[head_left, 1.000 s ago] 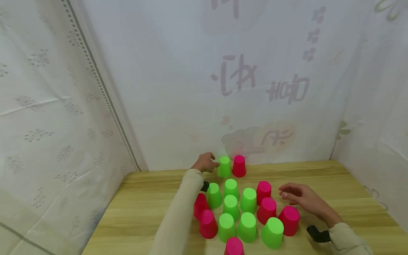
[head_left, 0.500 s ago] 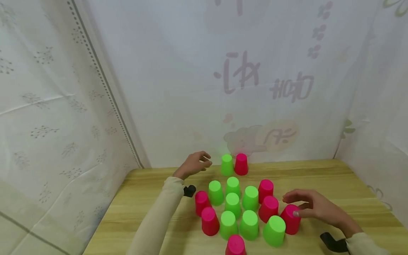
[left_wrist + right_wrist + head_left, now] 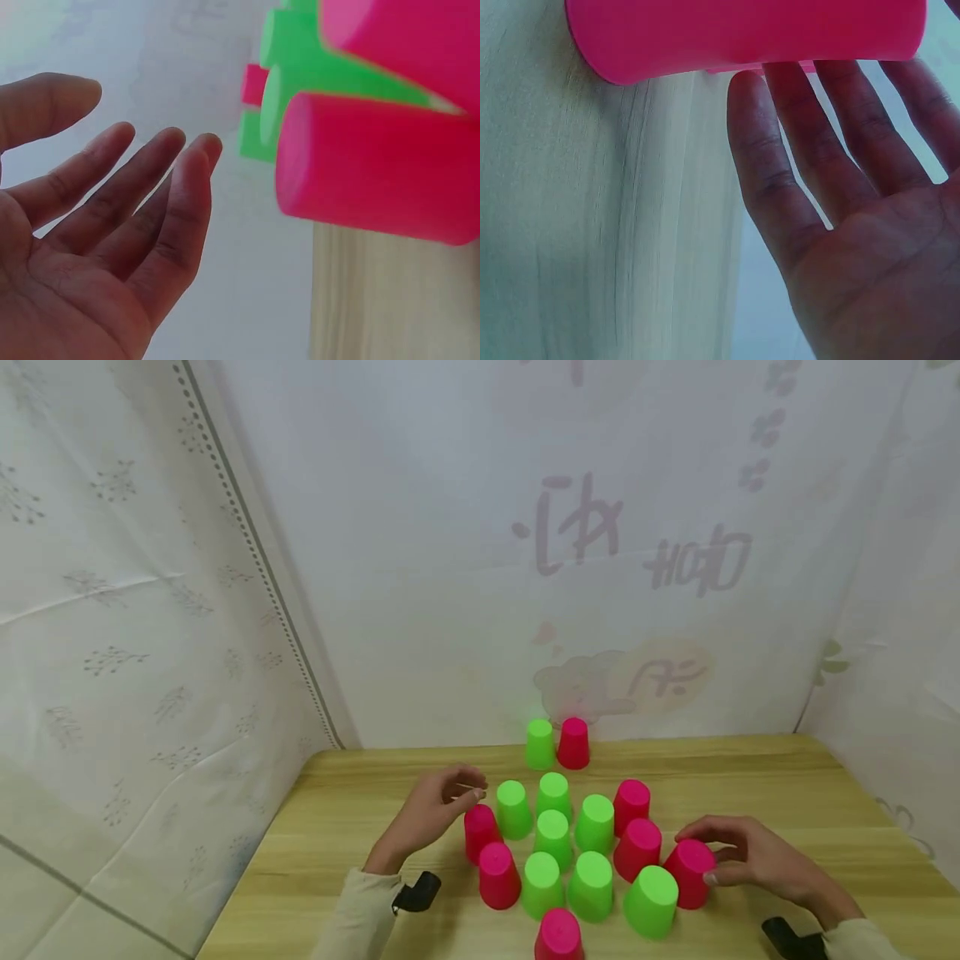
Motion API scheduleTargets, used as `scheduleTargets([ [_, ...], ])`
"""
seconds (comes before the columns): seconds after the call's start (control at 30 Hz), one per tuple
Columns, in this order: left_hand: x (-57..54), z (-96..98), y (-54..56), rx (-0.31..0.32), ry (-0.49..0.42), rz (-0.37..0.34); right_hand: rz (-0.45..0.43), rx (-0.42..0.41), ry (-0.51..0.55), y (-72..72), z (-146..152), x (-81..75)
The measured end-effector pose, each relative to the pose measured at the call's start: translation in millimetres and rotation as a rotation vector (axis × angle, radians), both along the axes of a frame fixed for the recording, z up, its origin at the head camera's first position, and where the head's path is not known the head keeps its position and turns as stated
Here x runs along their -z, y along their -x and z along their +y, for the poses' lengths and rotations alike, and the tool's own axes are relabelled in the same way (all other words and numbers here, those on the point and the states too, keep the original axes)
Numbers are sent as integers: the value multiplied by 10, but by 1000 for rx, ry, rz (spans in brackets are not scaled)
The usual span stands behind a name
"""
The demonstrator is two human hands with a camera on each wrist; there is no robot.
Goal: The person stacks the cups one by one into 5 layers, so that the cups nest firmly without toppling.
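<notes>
Several pink and green cups stand upside down on the wooden table. My left hand (image 3: 433,806), fingers loosely bent and holding nothing, hovers left of a pink cup (image 3: 480,833). In the left wrist view the palm and spread fingers (image 3: 191,214) show, apart from the nearest pink cup (image 3: 375,169). At the right, my right hand (image 3: 757,860) grips the outermost pink cup (image 3: 688,875), fingers behind it and thumb on its near right side. In the right wrist view the fingers (image 3: 769,161) pass behind this cup (image 3: 742,34), hiding some fingertips.
A green cup (image 3: 651,903) stands close beside the gripped one. Behind the cluster, a green cup (image 3: 539,745) and a pink cup (image 3: 573,744) stand near the back edge. A pink cup (image 3: 559,937) is nearest the front. Pale printed cloth (image 3: 420,568) surrounds the table (image 3: 337,793).
My left hand has drawn back from the rear green cup, down and toward the left pink cups. My right hand has come down around the outermost pink cup. The cups have not moved.
</notes>
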State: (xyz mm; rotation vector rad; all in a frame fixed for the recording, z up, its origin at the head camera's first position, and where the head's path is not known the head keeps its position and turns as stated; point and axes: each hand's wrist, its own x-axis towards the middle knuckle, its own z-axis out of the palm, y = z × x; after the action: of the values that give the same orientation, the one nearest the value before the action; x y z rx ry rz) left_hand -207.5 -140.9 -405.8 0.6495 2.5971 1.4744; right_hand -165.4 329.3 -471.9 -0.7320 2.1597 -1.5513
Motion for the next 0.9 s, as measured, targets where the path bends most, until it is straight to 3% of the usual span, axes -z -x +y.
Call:
scheduleTargets([
  [0.23, 124, 4, -393, -22, 5, 25, 2, 36, 23, -30, 15, 33],
  [0.47, 267, 25, -652, 0, 74, 147, 149, 109, 5, -7, 25, 44],
  [0.63, 362, 46, -724, -15, 104, 231, 205, 162, -64, 82, 41, -23],
  [0.9, 485, 117, -753, -55, 152, 316, 179, 221, -138, 308, 93, -147],
])
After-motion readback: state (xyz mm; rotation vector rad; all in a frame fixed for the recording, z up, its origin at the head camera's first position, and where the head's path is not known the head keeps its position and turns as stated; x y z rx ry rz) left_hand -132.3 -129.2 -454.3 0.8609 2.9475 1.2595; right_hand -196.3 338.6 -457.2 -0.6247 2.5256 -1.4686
